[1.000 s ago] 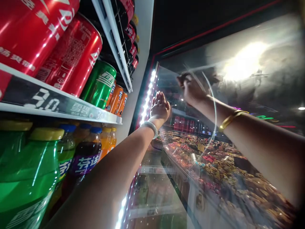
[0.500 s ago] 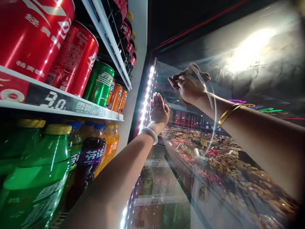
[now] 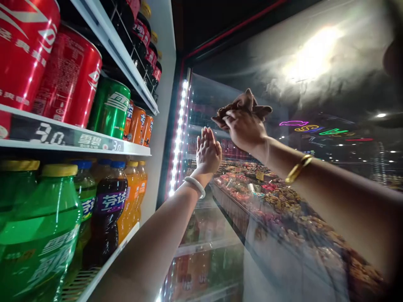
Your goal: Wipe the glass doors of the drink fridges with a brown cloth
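Note:
A brown cloth (image 3: 245,102) is bunched under my right hand (image 3: 247,129), whose fingers press it against the glass door (image 3: 217,226). A gold bangle circles the right wrist. Lower and to the left, my left hand (image 3: 208,152) rests flat on the same glass, palm forward, fingers straight and holding nothing. A pale bangle (image 3: 195,187) sits on that wrist. Through the glass show heaps of small packaged goods (image 3: 277,193), partly mixed with reflections of the shelves.
Left of my arms are cooler shelves (image 3: 132,148) with red cans (image 3: 71,77), a green can (image 3: 111,107) and orange cans (image 3: 137,126). Below stand green bottles (image 3: 40,235), a dark purple-labelled bottle (image 3: 110,201) and orange bottles (image 3: 130,197). A lit strip (image 3: 179,138) runs along the door's edge.
My right hand has shifted the cloth slightly down across the glass. The left hand stays flat in place. The view has turned a little to the right, so the shelves sit farther left.

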Demonstrator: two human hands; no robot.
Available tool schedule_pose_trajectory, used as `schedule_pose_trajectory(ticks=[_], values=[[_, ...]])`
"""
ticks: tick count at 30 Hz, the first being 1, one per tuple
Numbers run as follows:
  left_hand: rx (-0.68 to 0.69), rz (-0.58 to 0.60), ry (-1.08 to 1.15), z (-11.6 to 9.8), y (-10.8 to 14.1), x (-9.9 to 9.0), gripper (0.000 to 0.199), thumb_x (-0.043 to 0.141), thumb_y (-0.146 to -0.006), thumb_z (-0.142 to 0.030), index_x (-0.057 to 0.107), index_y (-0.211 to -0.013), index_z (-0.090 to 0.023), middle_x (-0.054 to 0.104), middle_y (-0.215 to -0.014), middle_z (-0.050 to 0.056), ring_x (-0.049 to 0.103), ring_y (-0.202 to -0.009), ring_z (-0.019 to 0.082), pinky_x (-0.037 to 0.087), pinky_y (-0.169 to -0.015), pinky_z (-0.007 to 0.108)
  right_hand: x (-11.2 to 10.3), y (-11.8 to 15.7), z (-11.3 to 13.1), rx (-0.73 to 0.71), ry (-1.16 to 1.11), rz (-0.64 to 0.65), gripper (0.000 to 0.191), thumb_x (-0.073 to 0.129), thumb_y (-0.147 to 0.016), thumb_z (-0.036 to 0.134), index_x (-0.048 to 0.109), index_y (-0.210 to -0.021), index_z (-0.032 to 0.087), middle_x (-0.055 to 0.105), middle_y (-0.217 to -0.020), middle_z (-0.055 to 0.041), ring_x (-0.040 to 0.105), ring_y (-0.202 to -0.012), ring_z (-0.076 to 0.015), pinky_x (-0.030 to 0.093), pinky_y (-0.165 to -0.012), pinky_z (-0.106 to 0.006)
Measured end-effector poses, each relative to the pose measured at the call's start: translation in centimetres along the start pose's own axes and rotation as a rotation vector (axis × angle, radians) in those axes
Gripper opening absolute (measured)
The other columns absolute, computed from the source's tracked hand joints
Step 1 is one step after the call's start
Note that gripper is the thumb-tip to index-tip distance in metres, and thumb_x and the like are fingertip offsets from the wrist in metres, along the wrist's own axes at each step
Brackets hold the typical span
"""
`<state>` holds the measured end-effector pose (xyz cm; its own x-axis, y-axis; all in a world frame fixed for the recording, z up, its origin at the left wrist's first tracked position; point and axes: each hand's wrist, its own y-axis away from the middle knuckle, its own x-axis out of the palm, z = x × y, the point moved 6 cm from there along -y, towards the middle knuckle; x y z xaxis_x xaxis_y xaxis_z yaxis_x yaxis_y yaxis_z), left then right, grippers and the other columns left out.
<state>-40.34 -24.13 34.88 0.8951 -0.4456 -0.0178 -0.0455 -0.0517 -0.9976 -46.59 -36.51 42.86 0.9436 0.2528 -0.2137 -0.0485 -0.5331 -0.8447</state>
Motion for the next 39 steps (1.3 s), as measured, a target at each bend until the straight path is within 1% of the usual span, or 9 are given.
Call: schedule_pose_trajectory(ticks=[8,13,16,20,23,27,31,35,39], values=[[0.122,-0.026,0.029,-2.3,0.6,0.3,0.064,0.032,-0.105,-0.029,0.022,-0.166,-0.012,0.027,-0.173,0.014,0.012,-0.164,0.024,0.012,-0.135,0.051,-0.1,6.1,0.8,-0.112,0.008,-0.005,0.048,0.037,-0.104,0.026,0.061,-0.145,0.021,0.064,-0.145,-0.0116,0.057,-0.130,-0.0320,0.042,-0.112,-0.053],[0.121,-0.021,0.029,-2.8,0.7,0.1,0.065,0.027,-0.106,-0.028,0.013,-0.167,-0.010,0.020,-0.175,0.016,0.011,-0.164,0.025,0.007,-0.135,0.051,-2.5,4.1,-1.9,0.057,0.069,-0.191,0.039,0.043,-0.101,0.031,0.069,-0.130,0.020,0.064,-0.138,-0.0138,0.050,-0.134,-0.0378,0.035,-0.113,-0.063],[0.110,0.008,0.030,-2.8,0.6,0.1,0.065,0.031,-0.105,-0.027,0.017,-0.167,-0.013,0.023,-0.174,0.014,0.015,-0.163,0.026,0.009,-0.135,0.053,-1.4,3.7,0.4,0.026,0.109,-0.159,0.036,0.044,-0.101,0.030,0.070,-0.124,0.018,0.063,-0.136,-0.0158,0.051,-0.127,-0.0367,0.042,-0.104,-0.058],[0.126,0.021,0.045,-2.4,0.8,-0.2,0.065,0.034,-0.105,-0.026,0.020,-0.167,-0.013,0.026,-0.173,0.015,0.015,-0.163,0.026,0.008,-0.135,0.052,-1.0,8.4,2.4,-0.151,0.145,-0.058,0.039,0.041,-0.104,0.032,0.066,-0.132,0.022,0.065,-0.132,-0.0129,0.055,-0.116,-0.0308,0.045,-0.095,-0.050],[0.134,0.008,0.054,-2.8,0.9,-0.5,0.065,0.031,-0.106,-0.027,0.014,-0.168,-0.014,0.020,-0.175,0.015,0.011,-0.164,0.024,0.004,-0.135,0.052,-3.4,11.2,-0.7,-0.112,0.200,-0.067,0.039,0.044,-0.104,0.038,0.068,-0.130,0.022,0.066,-0.130,-0.0132,0.054,-0.114,-0.0319,0.043,-0.094,-0.051],[0.197,0.056,0.045,-6.5,0.1,0.0,0.066,0.029,-0.106,-0.028,0.009,-0.169,-0.017,0.015,-0.176,0.012,0.007,-0.164,0.024,-0.002,-0.134,0.053,-6.4,9.0,-5.5,0.112,0.225,-0.186,0.035,0.051,-0.099,0.042,0.072,-0.119,0.023,0.063,-0.133,-0.0145,0.051,-0.123,-0.0387,0.040,-0.100,-0.060],[0.220,0.117,0.046,-11.3,-0.8,0.9,0.068,0.035,-0.105,-0.030,0.015,-0.168,-0.014,0.016,-0.176,0.011,0.008,-0.164,0.024,-0.005,-0.134,0.049,-5.4,7.0,-4.4,0.151,0.207,-0.219,0.041,0.050,-0.098,0.035,0.065,-0.133,0.020,0.055,-0.149,-0.0153,0.047,-0.132,-0.0391,0.038,-0.108,-0.063],[0.176,0.131,0.065,-12.9,-0.2,0.7,0.067,0.033,-0.105,-0.029,0.014,-0.168,-0.012,0.016,-0.176,0.013,0.007,-0.164,0.023,-0.001,-0.135,0.049,-5.5,11.1,-3.9,0.034,0.212,-0.114,0.042,0.046,-0.101,0.031,0.061,-0.138,0.020,0.057,-0.149,-0.0133,0.051,-0.132,-0.0322,0.042,-0.109,-0.052],[0.190,0.135,0.055,-13.0,0.7,0.5,0.065,0.025,-0.106,-0.025,0.014,-0.167,-0.005,0.015,-0.176,0.017,0.007,-0.164,0.024,-0.004,-0.135,0.049,-9.0,13.6,-8.4,0.101,0.282,-0.096,0.037,0.051,-0.099,0.035,0.064,-0.131,0.022,0.065,-0.137,-0.0118,0.056,-0.125,-0.0332,0.044,-0.106,-0.052]])
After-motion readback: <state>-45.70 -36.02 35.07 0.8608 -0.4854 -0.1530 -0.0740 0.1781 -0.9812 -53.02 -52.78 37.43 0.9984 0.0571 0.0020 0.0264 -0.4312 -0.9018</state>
